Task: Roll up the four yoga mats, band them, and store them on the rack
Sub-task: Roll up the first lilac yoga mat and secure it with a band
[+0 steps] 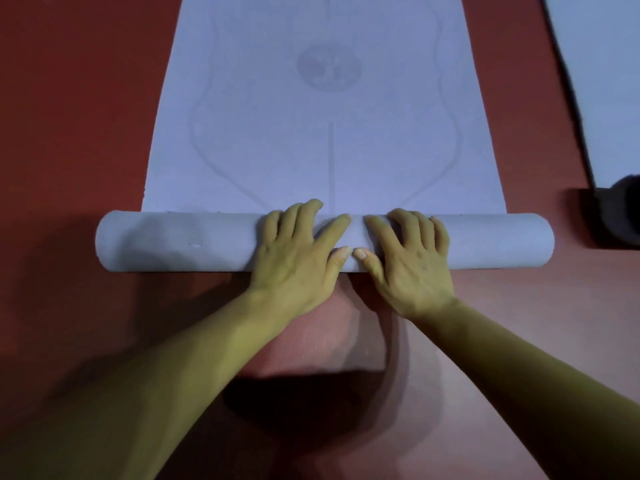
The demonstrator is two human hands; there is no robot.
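**Head view.** The left hand (298, 251) and right hand (408, 258) lie side by side, palms down, on top of the rolled part (173, 242) of a pale lavender yoga mat (329, 140). Neither hand closes round it. The fingers are spread and only lightly bent over the curve of the roll, pressing on it, and the thumb tips nearly meet between the hands. The hands sit at the roll's middle, and the roll runs out to either side of them. Beyond the fingertips the unrolled length of the mat lies flat on the red floor (69, 98). It bears faint curved lines and, further out from the hands, a round emblem (329, 65). Under the wrists, on the near side of the roll, a pink ribbed surface (311, 334) shows; what it is cannot be told. Well out to the right of the right hand lies a second pale mat (609, 81), with a dark object (623, 213) at its near end.
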